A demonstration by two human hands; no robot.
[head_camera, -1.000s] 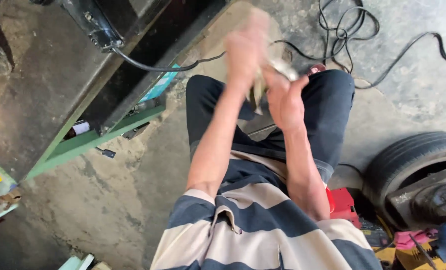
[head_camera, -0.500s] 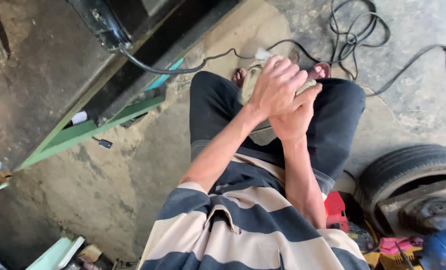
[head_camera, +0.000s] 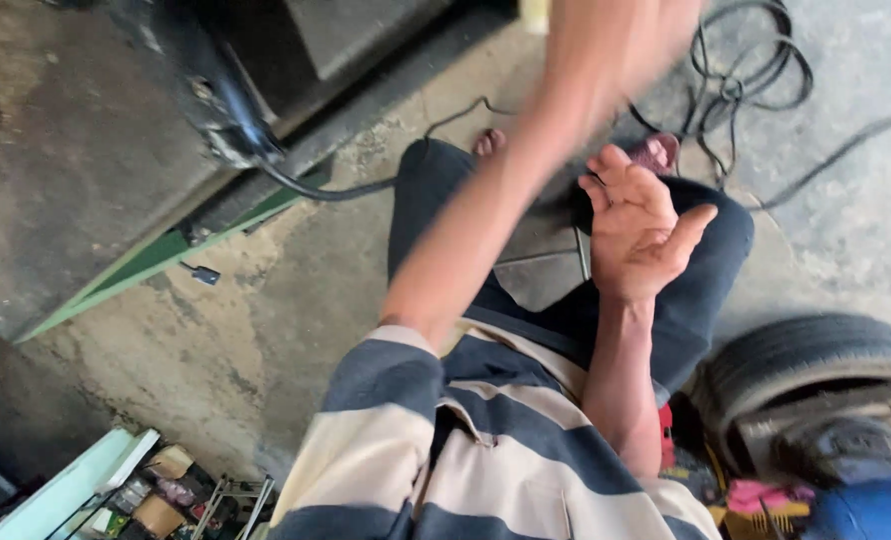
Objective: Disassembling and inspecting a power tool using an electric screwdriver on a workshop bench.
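- left hand point(head_camera: 616, 40) blurred at 12 o'clock, its grip unreadable, with a pale object point(head_camera: 536, 12) just beside it
- right hand point(head_camera: 641, 235) spread and empty, apart from the left, above the grey slab point(head_camera: 541, 270)
- looks mid-swing; the next move likely calls for a steadied grip

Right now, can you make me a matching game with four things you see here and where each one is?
Things:
1. right hand
2. tyre
3. black cable
4. green metal rail

Places or states:
A. coiled on the concrete at the top right
B. open, palm up, over the lap
C. lying at the lower right
D. running slantwise along the floor on the left

Pairs: 1-B, 2-C, 3-A, 4-D
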